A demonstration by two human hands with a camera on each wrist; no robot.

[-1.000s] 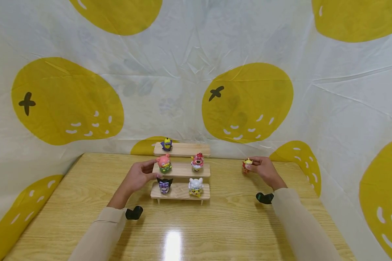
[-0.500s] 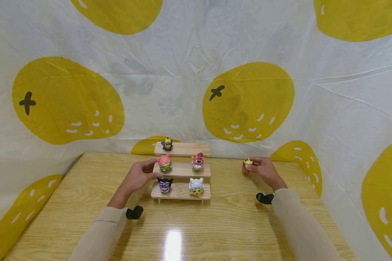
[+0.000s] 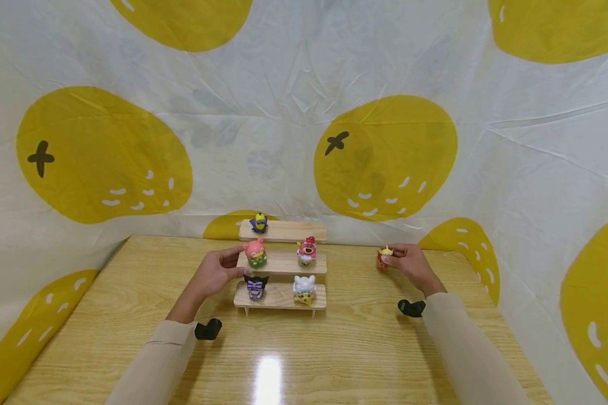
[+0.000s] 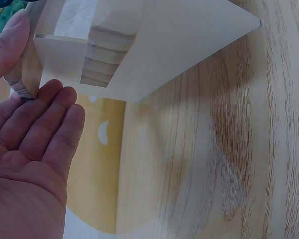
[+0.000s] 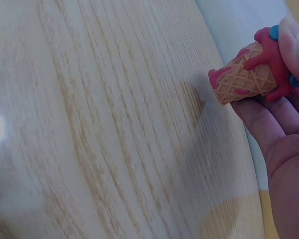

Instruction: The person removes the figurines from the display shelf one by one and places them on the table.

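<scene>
My left hand (image 3: 215,274) grips the left end of the middle board of a three-tier wooden display stand (image 3: 284,262). In the left wrist view the thumb (image 4: 10,47) lies on one side of the board and the fingers on the other. A pink-and-green figurine (image 3: 255,253) stands beside that hand on the board. Right of the stand, my right hand (image 3: 410,263) pinches a small red-and-yellow figurine (image 3: 384,257). The right wrist view shows the figurine's waffle-cone base (image 5: 246,77) with red drips, tilted and held off the table; its top is hidden by the hand.
A yellow-and-purple figurine (image 3: 259,223) stands on the top board, a pink bear figurine (image 3: 307,250) on the middle one. The bottom board bears a purple-and-black figurine (image 3: 255,288) and a white-and-yellow one (image 3: 304,290). Behind the wooden table (image 3: 354,349) hangs a fruit-print cloth (image 3: 284,157).
Both hands keep almost the same place and hold. The right hand's figurine has tipped very slightly; the stand and its figurines look unmoved.
</scene>
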